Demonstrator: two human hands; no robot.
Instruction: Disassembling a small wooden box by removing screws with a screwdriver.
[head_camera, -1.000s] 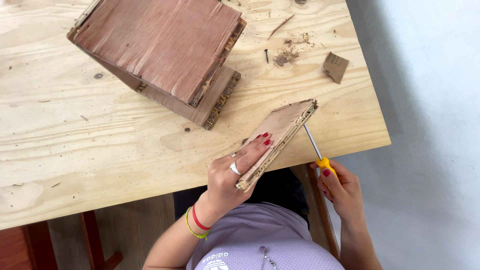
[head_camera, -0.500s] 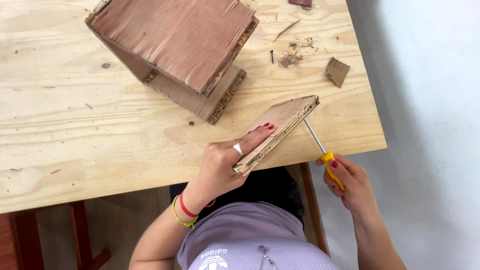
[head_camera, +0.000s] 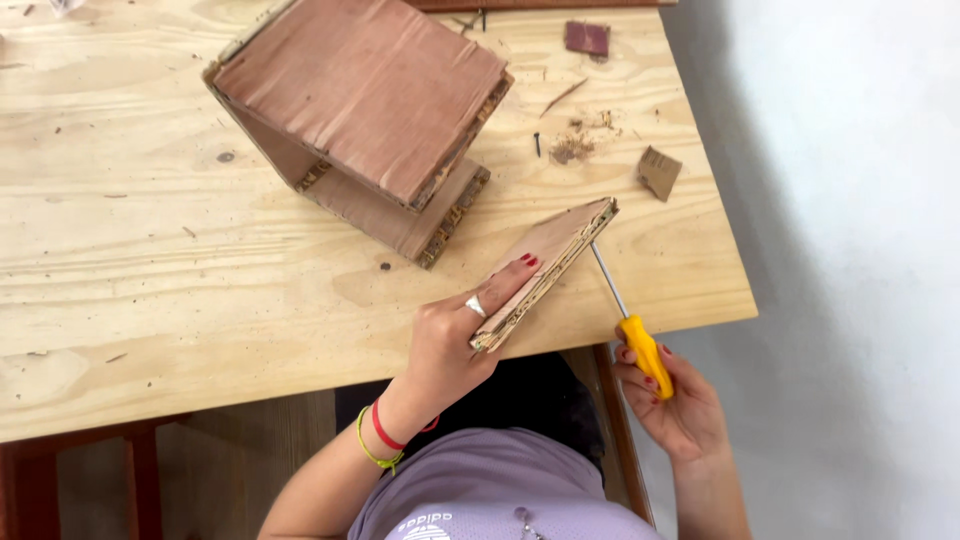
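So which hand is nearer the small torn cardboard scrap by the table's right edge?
Right. The right hand, holding the yellow-handled screwdriver, sits below the cardboard scrap; the left hand, gripping the wooden panel, is farther left.

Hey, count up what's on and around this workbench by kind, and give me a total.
Wooden box structure: 1
Loose wooden panel, held on edge by the left hand: 1
Yellow-handled screwdriver, in the right hand: 1
Small loose scraps, one dark red, one tan: 2
Loose nail: 1
Total: 6
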